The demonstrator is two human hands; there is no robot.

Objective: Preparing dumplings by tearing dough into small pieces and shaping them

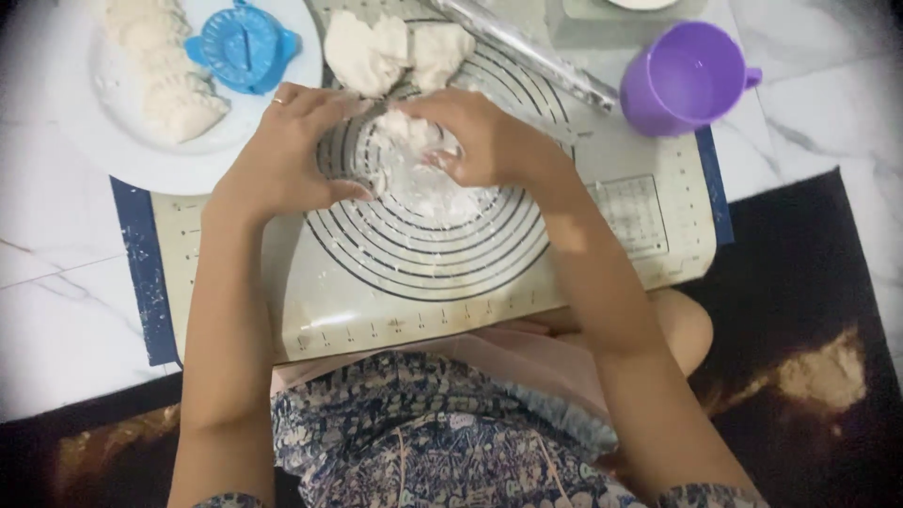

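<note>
Soft white dough lump sits pinched between our left hand and right hand over the grey ringed pastry mat.

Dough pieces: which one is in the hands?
The small floured piece at the mat's ring centre, between both hands. The two larger lumps lie untouched at the far edge; shaped ones sit on the plate.

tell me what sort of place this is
Likely a home floor set up for dumpling making: a pastry mat on marble tiles, a plate of folded dumplings, a rolling pin.
</note>
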